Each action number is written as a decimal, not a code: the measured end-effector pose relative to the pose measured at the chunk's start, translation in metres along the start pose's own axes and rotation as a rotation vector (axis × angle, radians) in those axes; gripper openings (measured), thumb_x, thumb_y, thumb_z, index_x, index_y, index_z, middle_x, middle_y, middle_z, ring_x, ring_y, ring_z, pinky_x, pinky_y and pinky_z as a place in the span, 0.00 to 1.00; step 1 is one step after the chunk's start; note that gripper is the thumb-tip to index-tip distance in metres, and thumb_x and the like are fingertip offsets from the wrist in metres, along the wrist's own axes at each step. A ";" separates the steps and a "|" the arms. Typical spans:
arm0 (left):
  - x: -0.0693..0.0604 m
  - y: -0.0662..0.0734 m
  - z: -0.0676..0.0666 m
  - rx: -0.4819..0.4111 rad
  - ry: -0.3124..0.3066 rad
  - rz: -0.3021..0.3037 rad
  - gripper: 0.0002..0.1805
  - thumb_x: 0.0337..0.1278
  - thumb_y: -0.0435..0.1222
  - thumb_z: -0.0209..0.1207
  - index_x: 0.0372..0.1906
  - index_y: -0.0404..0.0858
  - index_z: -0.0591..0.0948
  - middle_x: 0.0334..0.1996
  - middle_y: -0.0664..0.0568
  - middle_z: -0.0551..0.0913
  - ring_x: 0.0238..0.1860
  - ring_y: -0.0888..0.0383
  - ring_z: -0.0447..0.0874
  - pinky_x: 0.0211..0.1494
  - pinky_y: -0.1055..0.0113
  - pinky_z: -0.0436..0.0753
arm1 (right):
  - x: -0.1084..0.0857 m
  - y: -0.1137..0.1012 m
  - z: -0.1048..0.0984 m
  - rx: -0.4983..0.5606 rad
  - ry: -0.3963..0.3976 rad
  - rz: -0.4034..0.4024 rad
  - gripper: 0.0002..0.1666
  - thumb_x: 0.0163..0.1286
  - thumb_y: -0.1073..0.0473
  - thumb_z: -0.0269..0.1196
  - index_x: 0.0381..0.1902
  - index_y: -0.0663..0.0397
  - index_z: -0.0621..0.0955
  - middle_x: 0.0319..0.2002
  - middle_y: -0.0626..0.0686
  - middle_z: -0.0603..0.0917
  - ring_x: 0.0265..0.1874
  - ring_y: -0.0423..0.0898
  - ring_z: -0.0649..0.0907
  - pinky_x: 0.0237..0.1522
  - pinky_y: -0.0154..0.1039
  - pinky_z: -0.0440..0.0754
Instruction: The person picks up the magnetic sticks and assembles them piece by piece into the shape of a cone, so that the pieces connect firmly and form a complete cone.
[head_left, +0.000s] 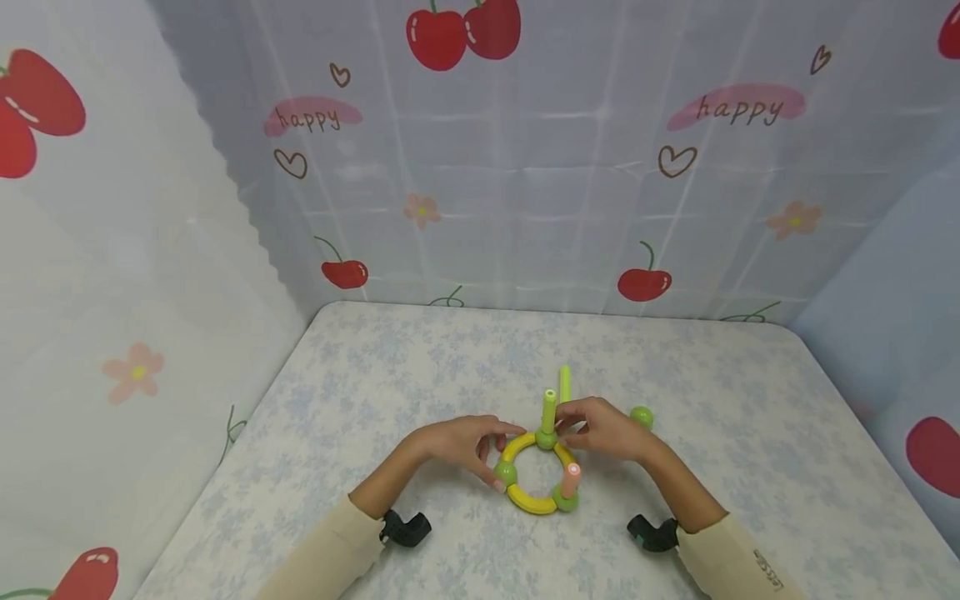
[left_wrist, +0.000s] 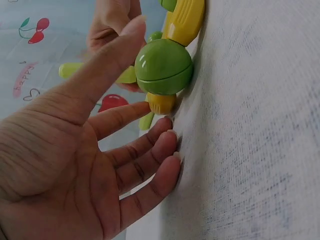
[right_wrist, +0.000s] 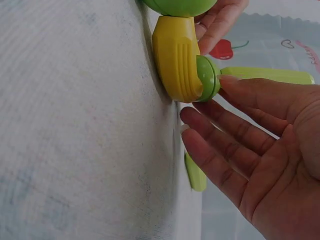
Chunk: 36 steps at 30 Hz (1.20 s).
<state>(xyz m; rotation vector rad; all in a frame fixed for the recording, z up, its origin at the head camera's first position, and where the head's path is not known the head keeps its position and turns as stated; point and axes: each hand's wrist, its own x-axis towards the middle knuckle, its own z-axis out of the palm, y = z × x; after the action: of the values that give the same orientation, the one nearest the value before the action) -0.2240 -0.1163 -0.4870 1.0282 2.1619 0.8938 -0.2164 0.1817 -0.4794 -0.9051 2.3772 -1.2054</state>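
Glossy yellow curved pieces (head_left: 531, 503) alternate with green balls (head_left: 506, 473) around the ring; in the wrist views the yellow ones show moulded grooves. The upright rod (head_left: 550, 414) is pale lime green, the shorter stub (head_left: 572, 480) salmon pink with a whitish ring at its end. A second rod (head_left: 566, 383) is lime, the loose ball (head_left: 642, 417) bright green. The worktop (head_left: 420, 367) is whitish, mottled in pale blue. Beige sleeves (head_left: 330, 546) meet black wrist devices (head_left: 407, 529). The pale blue-grey curtain (head_left: 525, 217) carries red cherries with green stems, brown outlined hearts, pink flowers centred in yellow, and brown "happy" lettering over pink smears.
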 end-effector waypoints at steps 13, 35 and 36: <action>-0.002 0.000 -0.003 0.017 0.042 -0.029 0.39 0.52 0.39 0.76 0.71 0.45 0.75 0.45 0.50 0.81 0.34 0.61 0.79 0.39 0.71 0.80 | -0.005 0.007 -0.002 0.040 -0.031 0.007 0.14 0.67 0.69 0.68 0.51 0.61 0.85 0.48 0.58 0.87 0.48 0.56 0.87 0.44 0.38 0.85; -0.002 -0.024 -0.006 -0.179 0.270 -0.104 0.21 0.62 0.38 0.70 0.60 0.40 0.83 0.30 0.52 0.86 0.20 0.55 0.83 0.25 0.65 0.83 | -0.005 0.006 -0.003 0.198 -0.179 -0.018 0.17 0.66 0.75 0.65 0.53 0.62 0.85 0.49 0.58 0.88 0.49 0.56 0.87 0.49 0.38 0.85; -0.001 -0.025 -0.005 -0.177 0.283 -0.106 0.21 0.62 0.39 0.70 0.59 0.41 0.83 0.30 0.53 0.86 0.19 0.56 0.82 0.24 0.65 0.82 | -0.005 0.006 -0.003 0.203 -0.195 -0.016 0.18 0.66 0.75 0.65 0.53 0.62 0.86 0.49 0.57 0.88 0.49 0.56 0.87 0.49 0.38 0.85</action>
<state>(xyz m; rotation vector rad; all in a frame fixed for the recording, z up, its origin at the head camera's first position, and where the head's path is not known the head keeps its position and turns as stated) -0.2381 -0.1306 -0.5023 0.7292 2.2904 1.2162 -0.2169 0.1891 -0.4822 -0.9304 2.0585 -1.2743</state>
